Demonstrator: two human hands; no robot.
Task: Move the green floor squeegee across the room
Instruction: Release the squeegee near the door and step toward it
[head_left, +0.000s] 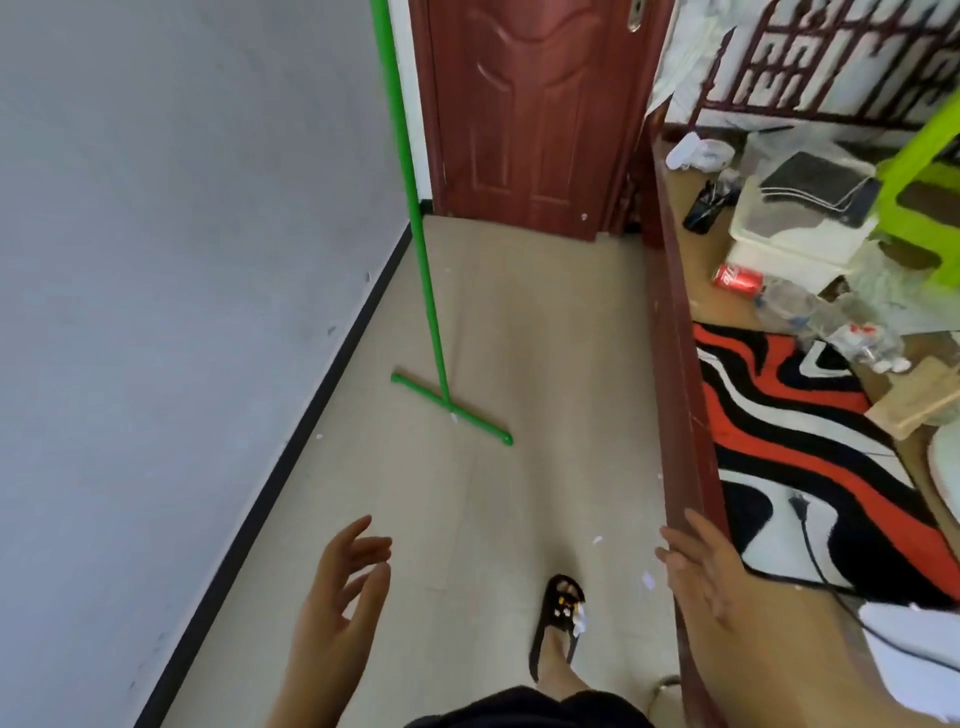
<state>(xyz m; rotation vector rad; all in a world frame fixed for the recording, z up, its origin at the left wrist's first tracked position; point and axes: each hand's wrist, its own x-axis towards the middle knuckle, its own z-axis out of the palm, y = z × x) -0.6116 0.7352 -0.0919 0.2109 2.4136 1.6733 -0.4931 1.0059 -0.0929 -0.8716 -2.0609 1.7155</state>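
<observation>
The green floor squeegee (422, 270) stands ahead of the person at about 12 o'clock, a shade toward 11, well apart from both hands. Its blade (451, 409) rests on the pale floor (545, 374) near the grey wall (156, 234), running slantwise from 10 o'clock to 4 o'clock. The handle rises from the blade's middle nearly upright and runs out of the top of the view, so where its upper end rests cannot be told — it appears to lean toward the corner beside the red-brown door (530, 114).

The left hand (337, 587) is the nearer of the two: it sits at about 7 o'clock in the view, palm turned inward, fingers spread and loosely curled, holding nothing, and the handle lies almost straight ahead of it. The right hand (711, 571) at about 5 o'clock is also empty, fingers extended, lying against or just beside the edge of the red-brown wooden frame (675, 338) — contact is hard to confirm. One slippered foot (558, 618) is forward between the hands.

The reach has likely not begun; the person probably needs a few steps toward 12 o'clock before the left hand can close around the handle.
</observation>
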